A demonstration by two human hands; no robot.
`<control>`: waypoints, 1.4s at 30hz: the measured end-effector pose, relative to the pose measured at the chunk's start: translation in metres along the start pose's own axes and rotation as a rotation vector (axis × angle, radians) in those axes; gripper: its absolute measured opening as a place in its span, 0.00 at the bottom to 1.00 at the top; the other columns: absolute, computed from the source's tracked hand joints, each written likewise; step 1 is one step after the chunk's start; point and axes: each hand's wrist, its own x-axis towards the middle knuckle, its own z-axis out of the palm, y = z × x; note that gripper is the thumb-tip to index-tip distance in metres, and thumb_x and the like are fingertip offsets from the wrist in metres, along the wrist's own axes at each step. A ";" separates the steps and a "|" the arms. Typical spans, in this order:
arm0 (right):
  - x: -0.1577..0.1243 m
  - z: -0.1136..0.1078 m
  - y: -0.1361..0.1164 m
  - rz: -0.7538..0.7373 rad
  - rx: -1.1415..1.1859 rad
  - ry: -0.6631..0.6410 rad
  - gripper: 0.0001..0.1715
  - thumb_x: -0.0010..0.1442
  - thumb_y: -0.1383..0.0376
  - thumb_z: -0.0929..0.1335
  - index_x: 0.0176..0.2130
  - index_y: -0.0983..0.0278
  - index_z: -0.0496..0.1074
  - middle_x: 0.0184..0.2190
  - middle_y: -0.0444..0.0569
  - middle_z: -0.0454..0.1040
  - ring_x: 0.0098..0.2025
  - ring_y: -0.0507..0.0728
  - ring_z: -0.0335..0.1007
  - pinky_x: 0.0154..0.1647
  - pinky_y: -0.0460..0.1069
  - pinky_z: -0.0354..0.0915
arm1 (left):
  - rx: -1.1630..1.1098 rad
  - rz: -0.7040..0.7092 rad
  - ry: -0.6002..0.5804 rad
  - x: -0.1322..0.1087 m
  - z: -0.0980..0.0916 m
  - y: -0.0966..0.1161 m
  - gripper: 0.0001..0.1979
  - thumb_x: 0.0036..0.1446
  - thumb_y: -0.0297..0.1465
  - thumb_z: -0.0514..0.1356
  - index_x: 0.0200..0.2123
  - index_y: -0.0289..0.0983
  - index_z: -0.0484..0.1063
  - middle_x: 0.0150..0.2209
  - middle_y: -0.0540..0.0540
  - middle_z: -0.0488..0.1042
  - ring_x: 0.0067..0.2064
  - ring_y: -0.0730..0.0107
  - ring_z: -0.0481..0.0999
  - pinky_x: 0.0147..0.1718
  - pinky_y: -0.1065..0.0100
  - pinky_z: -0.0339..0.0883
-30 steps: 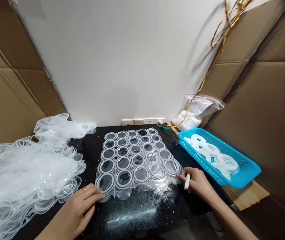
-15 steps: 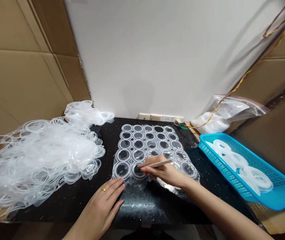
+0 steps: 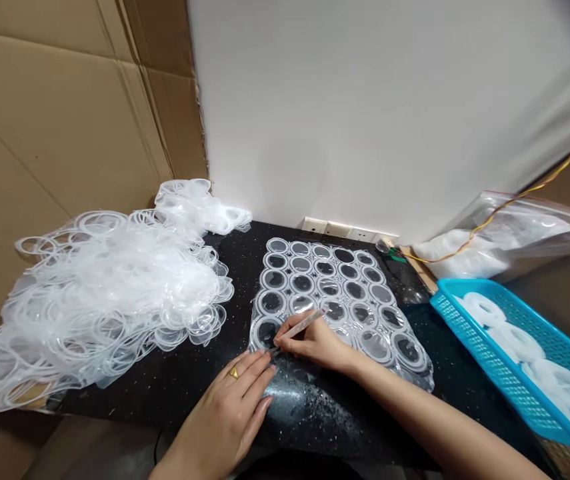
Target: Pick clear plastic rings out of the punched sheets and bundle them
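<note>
Plastic sheet of rings (image 3: 339,285), flat on bench (image 3: 157,387), right of centre. Left hand (image 3: 227,403): fingers extended flat, touching sheet's near left corner. Right hand (image 3: 317,343): fingers pinched around pale stick (image 3: 306,322), beside left fingertips.

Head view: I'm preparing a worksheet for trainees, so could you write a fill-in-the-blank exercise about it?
1. The left hand wears a yellow ____.
2. The ____ hand holds the stick.
3. In the view, the pile lies to the ____ of the sheet.
4. The basket is ____ in colour.

Missing words: ring; right; left; blue.
</note>
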 end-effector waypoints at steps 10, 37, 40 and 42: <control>-0.015 0.004 -0.002 -0.415 -0.645 -0.018 0.12 0.66 0.65 0.64 0.44 0.64 0.77 0.41 0.53 0.77 0.39 0.55 0.73 0.39 0.48 0.68 | -0.028 -0.015 0.059 0.002 0.000 0.001 0.20 0.63 0.27 0.54 0.58 0.35 0.68 0.58 0.40 0.71 0.59 0.57 0.70 0.57 0.55 0.68; 0.039 -0.027 0.013 -0.085 -0.092 0.159 0.20 0.58 0.51 0.70 0.32 0.67 0.78 0.32 0.51 0.79 0.35 0.57 0.75 0.38 0.50 0.69 | -0.122 -0.080 -0.028 0.049 -0.006 -0.037 0.19 0.62 0.27 0.56 0.57 0.39 0.68 0.59 0.41 0.69 0.60 0.57 0.67 0.58 0.51 0.64; 0.039 -0.026 0.011 -0.096 -0.074 0.128 0.21 0.58 0.51 0.69 0.32 0.67 0.79 0.32 0.51 0.79 0.36 0.58 0.75 0.38 0.49 0.68 | -0.111 -0.078 -0.053 0.049 -0.002 -0.038 0.19 0.62 0.26 0.56 0.57 0.38 0.67 0.59 0.41 0.69 0.60 0.58 0.67 0.58 0.53 0.65; 0.039 -0.025 0.012 -0.109 -0.066 0.149 0.22 0.59 0.50 0.69 0.32 0.67 0.79 0.32 0.51 0.79 0.36 0.58 0.74 0.38 0.50 0.68 | -0.104 -0.078 -0.047 0.050 -0.003 -0.036 0.19 0.62 0.26 0.56 0.57 0.38 0.68 0.59 0.41 0.69 0.60 0.58 0.67 0.57 0.53 0.65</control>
